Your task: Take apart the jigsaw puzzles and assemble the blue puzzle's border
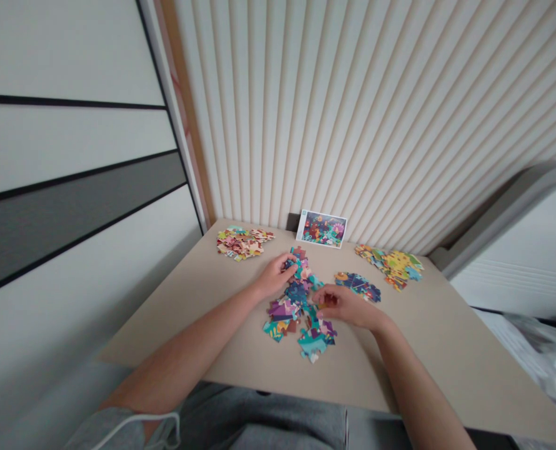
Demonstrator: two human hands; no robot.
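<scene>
A loose pile of jigsaw puzzle pieces (298,292), mostly teal, purple and dark blue, lies in the middle of the table. At its upper left edge, my left hand (275,276) is closed with its fingertips on a teal puzzle piece (301,270). My right hand (346,305) is over the pile's right side, its fingers curled inward; what they hold, if anything, is hard to make out. Nearer to me, teal pieces (312,342) and a purple piece (283,309) lie partly overlapping.
Behind the pile a picture card (323,229) leans upright against the pleated curtain (278,112). A pinkish heap of pieces (243,244) is at the back left, a dark blue group (358,285) right of centre, a yellow heap (397,265) at the back right of the table (184,312).
</scene>
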